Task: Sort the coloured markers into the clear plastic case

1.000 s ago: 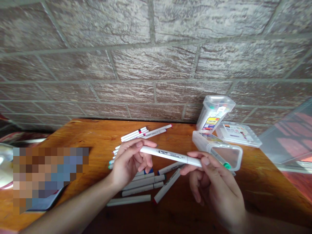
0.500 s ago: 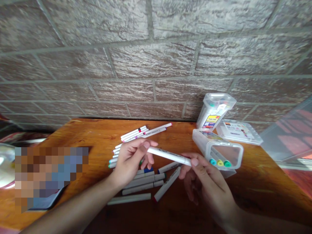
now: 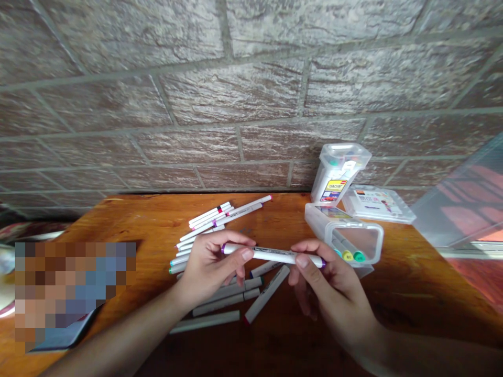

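My left fingers (image 3: 247, 255) and my right fingers (image 3: 305, 262) are pinching one white marker (image 3: 273, 255), one hand near each end. The white marker is lying almost level in the air above the counter (image 3: 133, 214). Its two purple tips are peeking out past my hands, and small dark writing is showing on its middle.

Under and past my hands, lots of loose markers (image 3: 216, 320) are lying on the counter. One marker with a red tip (image 3: 267, 294) is slanting just beside them. On my left, a flat thing with a dark edge (image 3: 65, 337) is lying down, and blurry squares are hiding most of it.

Farther away, skinny markers (image 3: 210, 215) are sitting in a messy bunch, and some are having pink, purple or green tips. On the right, an open clear box (image 3: 317, 224) is lying on its side, holding markers with blue-green, yellow and green ends. Behind it, a flat clear case (image 3: 379, 204) is lying near a tall clear box (image 3: 334, 183) that is standing up, full of markers. A brick wall (image 3: 236, 89) is rising at the back.
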Demonstrator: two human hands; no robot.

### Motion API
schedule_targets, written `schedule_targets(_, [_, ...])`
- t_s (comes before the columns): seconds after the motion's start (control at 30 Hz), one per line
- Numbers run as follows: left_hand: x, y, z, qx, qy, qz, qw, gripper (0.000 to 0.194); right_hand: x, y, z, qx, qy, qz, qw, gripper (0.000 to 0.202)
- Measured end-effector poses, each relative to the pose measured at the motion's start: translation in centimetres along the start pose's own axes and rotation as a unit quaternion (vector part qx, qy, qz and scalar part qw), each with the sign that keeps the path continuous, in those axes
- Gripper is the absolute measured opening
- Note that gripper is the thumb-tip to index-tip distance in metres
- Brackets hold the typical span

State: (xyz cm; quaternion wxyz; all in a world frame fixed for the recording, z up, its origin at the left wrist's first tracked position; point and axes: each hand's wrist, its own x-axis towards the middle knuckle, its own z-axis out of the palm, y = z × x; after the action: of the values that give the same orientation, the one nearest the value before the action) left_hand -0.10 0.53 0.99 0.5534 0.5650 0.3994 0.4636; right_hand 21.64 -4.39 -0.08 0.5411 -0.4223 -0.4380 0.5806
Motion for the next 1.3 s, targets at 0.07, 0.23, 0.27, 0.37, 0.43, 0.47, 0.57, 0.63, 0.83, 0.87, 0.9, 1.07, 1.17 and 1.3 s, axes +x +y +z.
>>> schedule_targets(0.07, [-0.1,0.2,0.1,0.004,0.002,0.001,1.0,0.038,0.0,-0.2,0.0,0.001,-0.001,-0.009,1.0,0.038])
schedule_targets(0.23, [-0.2,0.3,0.2,0.015,0.013,0.032,0.999,0.035,0.1,-0.5,0.0,-0.006,0.003,-0.027,1.0,0.035])
schedule_targets(0.27, [-0.2,0.2,0.1,0.014,0.013,0.037,0.999,0.034,0.1,-0.5,-0.1,-0.007,0.004,-0.03,1.0,0.035])
schedule_targets(0.37, [-0.2,-0.1,0.0,0.011,0.01,0.048,0.999,0.031,0.0,-0.4,-0.2,-0.007,0.006,-0.039,0.999,0.034])
schedule_targets(0.43, [-0.1,-0.2,0.0,0.014,0.011,0.055,0.998,0.03,-0.1,-0.3,-0.2,-0.009,0.005,-0.04,0.999,0.034])
schedule_targets(0.47, [0.0,-0.3,0.0,0.017,0.011,0.059,0.998,0.03,-0.2,-0.2,-0.2,-0.011,0.004,-0.038,0.999,0.034])
schedule_targets(0.57, [0.1,-0.3,0.0,0.027,0.007,0.064,0.998,0.031,-0.2,-0.2,-0.3,-0.019,-0.001,-0.033,0.999,0.033])
schedule_targets(0.63, [0.0,-0.2,0.0,0.033,0.001,0.065,0.997,0.031,-0.1,-0.2,-0.3,-0.021,-0.002,-0.033,0.999,0.031])
schedule_targets(0.83, [-0.2,-0.2,-0.1,0.026,-0.008,0.063,0.998,0.031,0.0,-0.3,-0.1,-0.008,0.011,-0.042,0.999,0.032])
schedule_targets(0.87, [-0.2,-0.2,-0.1,0.022,-0.01,0.064,0.998,0.03,0.0,-0.3,0.0,-0.005,0.014,-0.042,0.999,0.033])
schedule_targets(0.9, [-0.3,-0.2,-0.1,0.018,-0.011,0.066,0.998,0.03,0.0,-0.3,0.0,-0.002,0.016,-0.041,0.999,0.033])
schedule_targets(1.07, [-0.3,-0.4,-0.2,0.005,-0.013,0.073,0.997,0.03,0.2,-0.3,0.0,0.013,0.017,-0.042,0.999,0.035])
schedule_targets(1.17, [-0.3,-0.5,-0.3,-0.001,-0.015,0.074,0.997,0.028,0.2,-0.3,0.0,0.015,0.016,-0.045,0.999,0.034])
schedule_targets(1.3, [-0.3,-0.7,-0.4,-0.008,-0.017,0.075,0.997,0.027,0.3,-0.2,0.0,0.023,0.014,-0.045,0.999,0.032])
